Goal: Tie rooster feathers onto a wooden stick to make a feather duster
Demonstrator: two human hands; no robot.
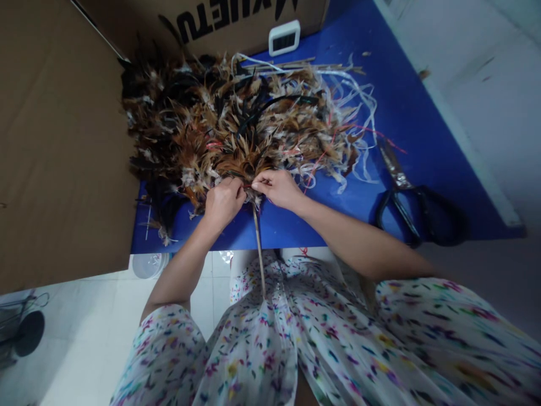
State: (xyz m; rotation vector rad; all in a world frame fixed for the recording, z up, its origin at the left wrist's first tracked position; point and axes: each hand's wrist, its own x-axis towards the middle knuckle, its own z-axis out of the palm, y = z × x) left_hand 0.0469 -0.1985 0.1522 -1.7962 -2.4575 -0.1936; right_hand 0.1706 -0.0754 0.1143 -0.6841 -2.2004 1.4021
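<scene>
My left hand [225, 202] and my right hand [279, 189] meet at the base of a bunch of brown feathers [243, 160]. Both are closed in a pinch, and a short stretch of red string [248, 185] runs between their fingertips. From the feathers, a thin wooden stick [258, 242] comes down over the table edge to my lap. The feathers hide its upper end. Loose red string [323, 155] trails to the right among the feathers.
A heap of brown and black feathers [164, 118] covers the blue table [350, 208]. Large black-handled scissors [406, 197] lie right, near white plastic strips [367, 107]. Behind are thin sticks [296, 63], a small white display device [284, 38] and a cardboard box [249, 22]. Cardboard [63, 141] stands left.
</scene>
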